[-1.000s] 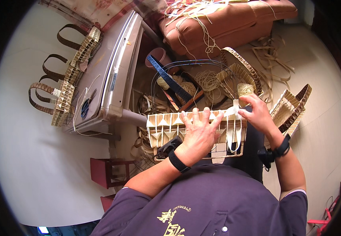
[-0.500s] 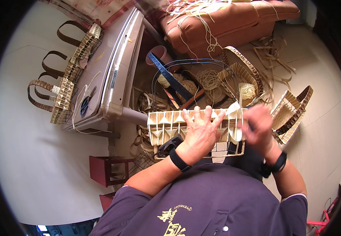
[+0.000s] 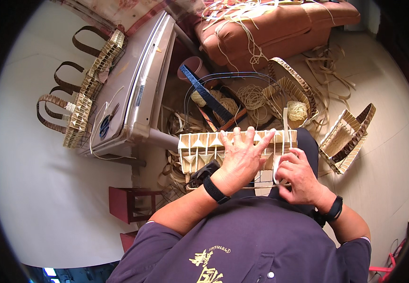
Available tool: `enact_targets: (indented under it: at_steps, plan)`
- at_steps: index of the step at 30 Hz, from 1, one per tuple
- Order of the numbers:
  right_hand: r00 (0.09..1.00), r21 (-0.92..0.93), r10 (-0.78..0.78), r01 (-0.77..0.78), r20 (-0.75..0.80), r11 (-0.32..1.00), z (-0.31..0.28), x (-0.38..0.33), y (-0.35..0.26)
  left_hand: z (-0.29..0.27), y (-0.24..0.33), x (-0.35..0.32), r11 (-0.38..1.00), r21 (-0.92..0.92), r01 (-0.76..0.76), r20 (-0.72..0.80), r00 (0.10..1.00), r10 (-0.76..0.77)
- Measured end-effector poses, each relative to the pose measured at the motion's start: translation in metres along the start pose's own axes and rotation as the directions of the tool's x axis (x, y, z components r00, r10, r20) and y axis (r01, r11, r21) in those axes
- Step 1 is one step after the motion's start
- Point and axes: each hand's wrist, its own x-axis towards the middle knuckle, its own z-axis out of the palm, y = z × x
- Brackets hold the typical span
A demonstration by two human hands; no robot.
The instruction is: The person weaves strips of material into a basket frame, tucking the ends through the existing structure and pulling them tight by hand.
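Note:
A partly woven basket (image 3: 197,150) of pale strips on a wire frame rests across my lap, its long side running left to right. My left hand (image 3: 242,153) lies flat over its middle with the fingers spread, pressing on the woven face. At the basket's right end my right hand (image 3: 299,173) has its fingers curled round a pale flat strip (image 3: 276,166). A strip end (image 3: 285,119) stands up past the basket's far edge above that hand. Bare wire shows along the near side. The palm and fingertips of my right hand are partly hidden.
Finished baskets with brown handles (image 3: 79,113) line the left table (image 3: 124,89), near blue-handled scissors (image 3: 104,126). On the floor ahead stand a blue-handled basket (image 3: 209,101) holding cord and a pale basket (image 3: 303,94); another basket (image 3: 348,137) sits right. Loose strips lie about a brown sofa (image 3: 261,33).
My right hand has come down and nearer to me from the basket's far right corner, drawing the strip down the front. My left hand stays in place.

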Motion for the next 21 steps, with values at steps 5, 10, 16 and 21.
enact_targets:
  at_steps: [5,10,16,21]
  plan:
    - [0.999,-0.102,0.029,-0.033,-0.033,0.994,0.015,-0.004,0.003,0.01,-0.001,-0.001,0.999,0.032,-0.003,-0.022,1.0,0.003]
    - [0.994,0.04,-0.101,0.099,0.045,0.994,0.009,-0.008,0.007,0.006,-0.001,0.0,1.0,0.027,-0.003,-0.001,1.0,0.003]
    - [0.985,0.197,-0.155,0.139,0.073,0.971,0.013,-0.006,0.015,0.01,-0.002,0.002,0.999,0.04,-0.01,-0.041,0.999,0.012]
    - [0.942,0.313,-0.23,0.148,0.243,0.938,0.009,-0.002,0.014,0.005,0.005,0.013,0.997,-0.068,0.039,0.038,0.999,-0.037]
